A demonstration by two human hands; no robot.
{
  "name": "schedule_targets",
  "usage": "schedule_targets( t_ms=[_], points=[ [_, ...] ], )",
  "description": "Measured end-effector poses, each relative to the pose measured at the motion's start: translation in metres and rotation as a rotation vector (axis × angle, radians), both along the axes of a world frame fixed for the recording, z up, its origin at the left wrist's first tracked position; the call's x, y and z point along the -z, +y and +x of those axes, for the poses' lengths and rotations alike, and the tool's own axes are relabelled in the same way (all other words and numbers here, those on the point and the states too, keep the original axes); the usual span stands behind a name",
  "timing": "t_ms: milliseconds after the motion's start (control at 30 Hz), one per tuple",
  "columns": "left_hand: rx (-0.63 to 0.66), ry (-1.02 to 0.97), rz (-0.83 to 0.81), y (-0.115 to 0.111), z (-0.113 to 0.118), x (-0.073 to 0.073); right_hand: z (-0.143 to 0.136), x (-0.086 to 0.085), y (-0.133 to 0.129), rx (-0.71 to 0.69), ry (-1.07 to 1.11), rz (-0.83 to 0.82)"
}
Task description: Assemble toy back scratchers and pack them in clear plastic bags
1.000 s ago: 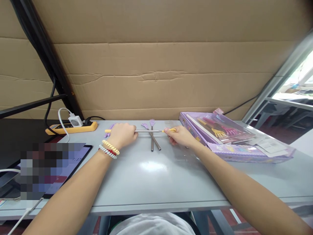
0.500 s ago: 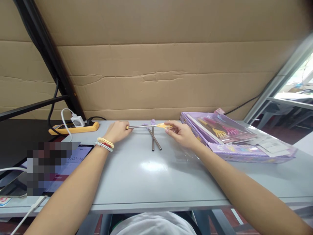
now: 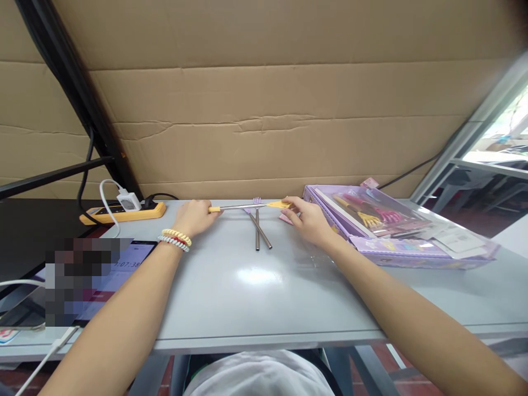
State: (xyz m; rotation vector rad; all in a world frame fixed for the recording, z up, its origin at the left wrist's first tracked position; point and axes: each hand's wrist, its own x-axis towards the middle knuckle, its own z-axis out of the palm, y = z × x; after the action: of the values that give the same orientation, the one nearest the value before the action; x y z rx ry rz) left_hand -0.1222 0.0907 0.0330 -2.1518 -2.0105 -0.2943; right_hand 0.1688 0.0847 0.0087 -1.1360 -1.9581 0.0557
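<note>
A metal rod with yellow ends (image 3: 243,207) stretches level between my two hands above the table. My left hand (image 3: 197,217) is closed on its yellow handle end. At the other end, the fingers of my right hand (image 3: 304,217) pinch the yellow hand-shaped head. Behind and below it, two metal sticks with purple hand-shaped tips (image 3: 258,231) lie crossed on the grey table (image 3: 231,308). A clear plastic wrapper (image 3: 315,256) lies under my right wrist.
On the right, an open purple box (image 3: 416,256) holds packaged yellow and pink hand-shaped pieces (image 3: 370,219). At the left are a yellow power strip (image 3: 142,213) with a white charger and a lit phone or tablet (image 3: 134,258). Cardboard (image 3: 272,148) stands behind.
The view has shifted slightly. More of the yellow handle now shows beside my left hand, and a bit of pink shows behind my right hand. Both hands keep hold of the rod.
</note>
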Motion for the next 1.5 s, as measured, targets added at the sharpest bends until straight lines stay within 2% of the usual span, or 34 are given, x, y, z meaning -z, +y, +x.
schedule_targets(
  t_ms=[167, 367, 467, 600, 833, 1067, 1167, 1233, 1333, 1433, 1500],
  points=[
    [-0.028, 0.035, 0.027, 0.001, -0.001, -0.001, -0.002, -0.003, -0.003, 0.022, 0.082, 0.116],
    [-0.047, 0.048, -0.010, 0.002, -0.004, -0.002, -0.001, -0.005, -0.005, -0.150, 0.034, 0.138],
    [-0.036, 0.047, -0.022, 0.002, -0.003, -0.001, -0.002, -0.007, -0.005, -0.171, 0.012, 0.113],
    [-0.037, 0.052, -0.016, 0.000, 0.000, -0.002, -0.002, -0.008, -0.005, -0.153, 0.079, 0.000],
    [-0.054, 0.113, 0.003, -0.004, 0.004, -0.004, -0.004, -0.003, -0.007, -0.287, 0.295, -0.342],
    [-0.030, 0.132, 0.082, -0.011, 0.014, -0.008, -0.010, -0.003, -0.010, -0.415, 0.477, -0.513],
    [-0.015, 0.134, 0.101, -0.013, 0.017, -0.010, -0.011, -0.003, -0.008, -0.412, 0.476, -0.554],
    [-0.010, 0.138, 0.086, -0.012, 0.018, -0.010, -0.010, -0.003, -0.008, -0.343, 0.393, -0.506],
    [0.016, 0.131, 0.005, -0.010, 0.016, -0.009, -0.009, -0.002, -0.009, -0.239, 0.112, -0.237],
    [0.054, 0.087, -0.086, -0.009, 0.012, -0.007, -0.008, 0.001, -0.009, -0.315, -0.151, 0.030],
    [0.064, 0.063, -0.127, -0.009, 0.010, -0.007, -0.007, 0.004, -0.009, -0.366, -0.223, 0.096]
  ],
)
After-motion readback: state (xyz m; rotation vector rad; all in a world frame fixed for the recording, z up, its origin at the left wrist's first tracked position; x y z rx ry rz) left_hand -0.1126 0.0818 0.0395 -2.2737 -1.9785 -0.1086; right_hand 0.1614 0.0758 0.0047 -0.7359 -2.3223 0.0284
